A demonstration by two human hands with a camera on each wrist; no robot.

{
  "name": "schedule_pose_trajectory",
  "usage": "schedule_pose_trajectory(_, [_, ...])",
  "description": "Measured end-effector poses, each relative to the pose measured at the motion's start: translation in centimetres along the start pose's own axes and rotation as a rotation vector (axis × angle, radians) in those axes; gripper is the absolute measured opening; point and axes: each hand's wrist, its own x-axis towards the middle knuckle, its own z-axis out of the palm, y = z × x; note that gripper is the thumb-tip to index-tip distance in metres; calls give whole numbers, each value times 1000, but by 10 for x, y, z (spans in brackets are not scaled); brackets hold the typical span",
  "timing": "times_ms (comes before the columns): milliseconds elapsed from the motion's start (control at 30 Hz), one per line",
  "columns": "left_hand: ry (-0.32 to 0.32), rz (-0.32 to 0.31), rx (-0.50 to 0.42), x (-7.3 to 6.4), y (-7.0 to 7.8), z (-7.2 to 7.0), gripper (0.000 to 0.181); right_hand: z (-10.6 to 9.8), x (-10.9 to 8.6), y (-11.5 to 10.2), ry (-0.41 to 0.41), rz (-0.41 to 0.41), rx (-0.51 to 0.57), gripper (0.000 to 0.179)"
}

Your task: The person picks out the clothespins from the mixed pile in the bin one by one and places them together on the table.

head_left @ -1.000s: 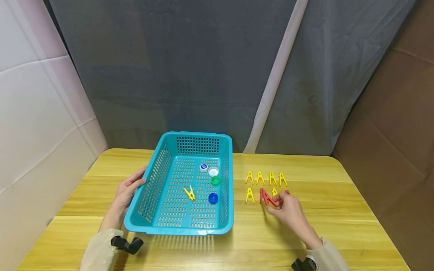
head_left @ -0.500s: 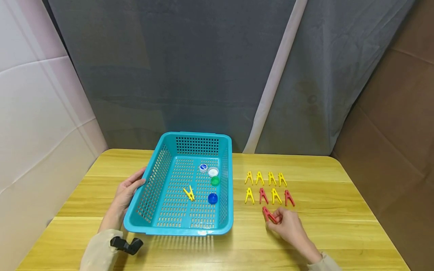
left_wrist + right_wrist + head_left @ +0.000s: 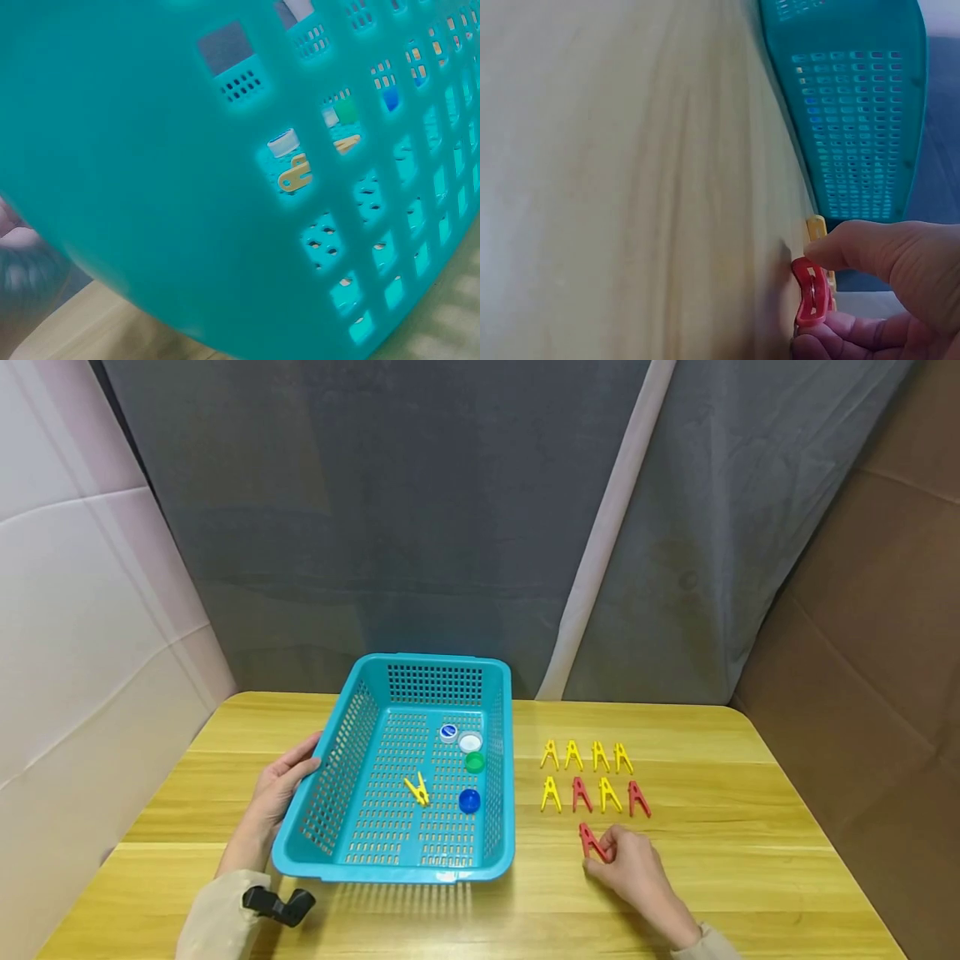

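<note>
My left hand [image 3: 277,789] grips the left side of a turquoise plastic basket [image 3: 397,873]; in the left wrist view the basket wall [image 3: 165,172] covers most of the hand. My right hand [image 3: 636,870] pinches a red clothespin [image 3: 590,842] between thumb and fingers, low over the table in front of two rows of clothespins. The right wrist view shows the thumb at one end of this red clothespin [image 3: 811,291] and the fingertips at the other. Behind it stands a row of yellow and red clothespins, among them a red one [image 3: 581,794] and a yellow one [image 3: 610,795].
Inside the basket lie a yellow clothespin [image 3: 417,790], a blue cap [image 3: 469,801], a green cap [image 3: 475,762], a white cap [image 3: 470,742] and a white-and-blue cap [image 3: 448,732]. The farther row is all yellow clothespins [image 3: 573,755]. A grey curtain [image 3: 420,527] hangs behind the table.
My right hand has brought the red clothespin toward the table's front, from over the nearer row to in front of it, and lowered it. My left hand stays on the basket.
</note>
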Motion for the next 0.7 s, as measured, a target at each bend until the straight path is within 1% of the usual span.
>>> schedule_pose_trajectory(233, [3,-2,9,0,0,-1,36,2,0,-1,1,-12,-33,27])
schedule_pose_trajectory(433, [-6,-2,13,-2,1,0,34,-8,6,-8,7,-5,10,28])
schedule_pose_trajectory(467, [-9,-1,16,-2,1,0,33,-10,9,-10,11,-13,20,26])
schedule_pose_trajectory(700, [-22,16,19,-3,-1,0,32,-24,30,-35,84,-142,50,19])
